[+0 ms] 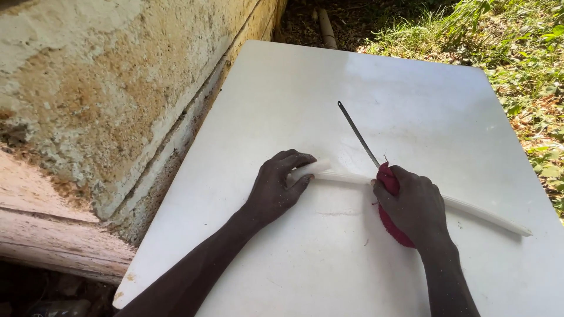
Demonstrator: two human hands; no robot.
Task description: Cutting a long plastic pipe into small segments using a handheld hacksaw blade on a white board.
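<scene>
1. At the lower left, a dark gap under a weathered ledge point(53, 235) is seen, and what lies in it cannot be made out.
2. A stained, flaking plaster wall point(106, 76) is seen along the left side, just beside the white table point(305, 258), which is set outdoors in sunlight; its near edge is cut off by the frame.
3. The left hand point(276, 188) is pressed down on the left end of a white pipe point(482, 211), with the fingers curled over it; that end is partly covered by them.
4. The pipe is laid flat across the table, from the left hand to near the right edge.
5. A thin metal blade point(357, 134) is held in the right hand point(414, 205), its grip end wrapped in a red cloth point(395, 226) on which the hand is clamped. The lower blade is hidden there, so contact with the pipe cannot be confirmed.
6. Grass and dry leaves point(523, 53) are seen on the right.
7. No containers are shown.
</scene>
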